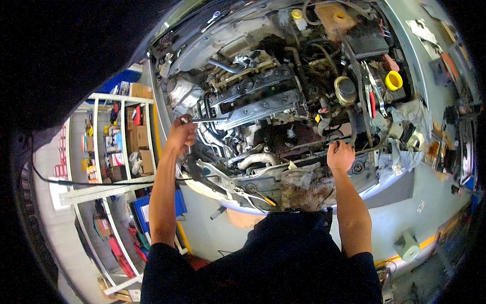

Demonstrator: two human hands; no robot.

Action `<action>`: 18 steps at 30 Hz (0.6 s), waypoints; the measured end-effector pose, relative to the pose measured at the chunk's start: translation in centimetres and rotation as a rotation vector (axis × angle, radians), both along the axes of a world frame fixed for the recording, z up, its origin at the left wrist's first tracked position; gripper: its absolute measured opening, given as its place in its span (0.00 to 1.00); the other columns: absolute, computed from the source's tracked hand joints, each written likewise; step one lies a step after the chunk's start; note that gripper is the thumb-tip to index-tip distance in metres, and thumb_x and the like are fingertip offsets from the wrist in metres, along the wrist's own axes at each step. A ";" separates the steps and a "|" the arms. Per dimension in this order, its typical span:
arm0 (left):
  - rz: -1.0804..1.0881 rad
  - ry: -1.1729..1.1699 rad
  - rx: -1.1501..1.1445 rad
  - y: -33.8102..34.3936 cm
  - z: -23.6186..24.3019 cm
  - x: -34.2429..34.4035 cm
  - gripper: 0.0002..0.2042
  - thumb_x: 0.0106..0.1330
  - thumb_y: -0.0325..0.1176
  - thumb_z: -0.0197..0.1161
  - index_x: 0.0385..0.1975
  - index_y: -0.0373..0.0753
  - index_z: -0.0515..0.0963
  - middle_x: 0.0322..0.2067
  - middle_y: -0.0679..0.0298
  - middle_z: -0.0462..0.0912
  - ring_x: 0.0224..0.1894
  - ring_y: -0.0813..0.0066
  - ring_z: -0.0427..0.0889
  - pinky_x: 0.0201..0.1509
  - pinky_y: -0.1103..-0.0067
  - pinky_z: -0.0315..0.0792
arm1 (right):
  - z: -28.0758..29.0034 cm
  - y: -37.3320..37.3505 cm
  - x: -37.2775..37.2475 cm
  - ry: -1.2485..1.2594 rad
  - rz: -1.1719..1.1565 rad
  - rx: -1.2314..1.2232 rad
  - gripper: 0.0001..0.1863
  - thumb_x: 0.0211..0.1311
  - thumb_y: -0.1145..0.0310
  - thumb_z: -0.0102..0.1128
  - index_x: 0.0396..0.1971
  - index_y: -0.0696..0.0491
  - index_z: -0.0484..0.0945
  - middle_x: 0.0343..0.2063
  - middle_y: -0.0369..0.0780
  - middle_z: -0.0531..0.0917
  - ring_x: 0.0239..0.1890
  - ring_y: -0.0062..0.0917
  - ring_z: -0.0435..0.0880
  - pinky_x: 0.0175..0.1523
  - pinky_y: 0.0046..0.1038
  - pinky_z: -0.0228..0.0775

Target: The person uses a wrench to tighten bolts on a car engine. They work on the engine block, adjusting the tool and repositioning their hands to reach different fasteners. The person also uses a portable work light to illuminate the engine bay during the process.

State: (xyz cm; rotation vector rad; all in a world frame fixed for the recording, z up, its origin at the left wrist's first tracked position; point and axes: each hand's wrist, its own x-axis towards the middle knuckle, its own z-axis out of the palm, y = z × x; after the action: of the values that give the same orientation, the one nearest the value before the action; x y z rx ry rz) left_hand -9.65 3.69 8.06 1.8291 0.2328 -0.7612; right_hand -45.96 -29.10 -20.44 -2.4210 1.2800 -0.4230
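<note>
My left hand [181, 136] is closed around a metal wrench-like tool, with a slender metal bar [205, 120] reaching right from it toward the engine cover [260, 109], at the left side of an open car engine bay. My right hand [341, 156] has its fingers curled over the front of the bay, beside dark hoses [353, 129]; what they grip is hidden. A stained cloth [304, 187] lies over the front edge, below and left of my right hand.
Pliers [371, 101] and a yellow cup [393, 80] rest at the bay's right, near more rags [405, 121]. Shelves [96, 142] with boxes stand at the left, crossed by a black cable [66, 182]. A green stool [407, 245] is on the floor at lower right.
</note>
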 end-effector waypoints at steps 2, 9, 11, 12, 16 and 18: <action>0.003 0.012 -0.061 -0.3 0.5 -0.1 0.10 0.65 0.21 0.61 0.38 0.46 0.69 0.20 0.74 0.63 0.15 0.87 0.57 0.14 0.86 0.49 | 0.3 0.0 0.0 0.019 0.008 0.010 0.16 0.64 0.57 0.55 0.26 0.54 0.80 0.25 0.46 0.84 0.33 0.43 0.82 0.47 0.45 0.72; 0.231 -0.089 -0.294 2.5 -1.2 -0.3 0.08 0.65 0.22 0.61 0.33 0.44 0.70 0.20 0.73 0.65 0.16 0.86 0.58 0.14 0.85 0.49 | 1.2 0.1 0.3 -0.004 -0.002 -0.002 0.14 0.63 0.59 0.57 0.24 0.53 0.78 0.23 0.44 0.83 0.31 0.41 0.82 0.44 0.45 0.71; 0.266 -0.102 -0.326 3.7 -1.1 -0.2 0.05 0.66 0.22 0.60 0.32 0.42 0.72 0.20 0.73 0.65 0.16 0.86 0.57 0.14 0.84 0.48 | 1.2 0.1 0.1 0.018 0.014 0.042 0.14 0.63 0.59 0.57 0.23 0.53 0.78 0.22 0.44 0.82 0.30 0.41 0.81 0.43 0.45 0.71; 0.268 -0.116 -0.316 4.3 -1.1 0.0 0.05 0.66 0.22 0.59 0.32 0.41 0.72 0.20 0.73 0.65 0.16 0.86 0.57 0.15 0.84 0.48 | 1.0 0.2 0.1 0.007 0.020 0.020 0.14 0.62 0.59 0.57 0.23 0.53 0.78 0.22 0.44 0.82 0.30 0.41 0.81 0.43 0.45 0.71; 0.262 -0.135 -0.255 4.5 -1.0 0.5 0.05 0.65 0.22 0.59 0.30 0.40 0.72 0.19 0.73 0.63 0.16 0.86 0.57 0.14 0.84 0.48 | 0.2 0.2 0.0 -0.033 -0.002 -0.028 0.14 0.62 0.58 0.58 0.23 0.53 0.77 0.23 0.44 0.81 0.30 0.43 0.80 0.43 0.45 0.71; 0.274 -0.127 -0.238 5.2 -1.5 0.9 0.05 0.65 0.22 0.59 0.30 0.41 0.72 0.19 0.74 0.62 0.16 0.86 0.58 0.14 0.84 0.48 | 0.0 0.2 0.0 -0.023 -0.005 -0.010 0.14 0.62 0.58 0.58 0.23 0.52 0.77 0.23 0.44 0.81 0.30 0.43 0.80 0.43 0.45 0.71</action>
State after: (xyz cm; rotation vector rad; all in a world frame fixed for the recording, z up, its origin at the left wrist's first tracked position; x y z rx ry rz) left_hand -8.78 8.85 6.51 1.5735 0.2902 -0.4587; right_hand -45.96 -28.86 -20.45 -2.4148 1.2775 -0.4587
